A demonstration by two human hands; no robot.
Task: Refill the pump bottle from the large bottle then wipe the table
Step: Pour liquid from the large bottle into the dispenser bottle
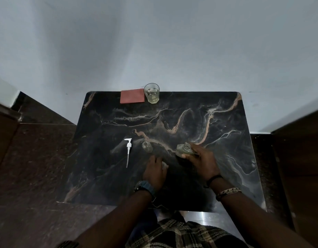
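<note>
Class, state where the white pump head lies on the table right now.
In the head view the pump head lies flat on the table's left side, just left of the small clear bottle.

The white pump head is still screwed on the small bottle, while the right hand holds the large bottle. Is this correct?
Not quite. The head view shows the white pump head off and lying flat on the table, left of the open small bottle. The right hand does hold the large bottle.
</note>
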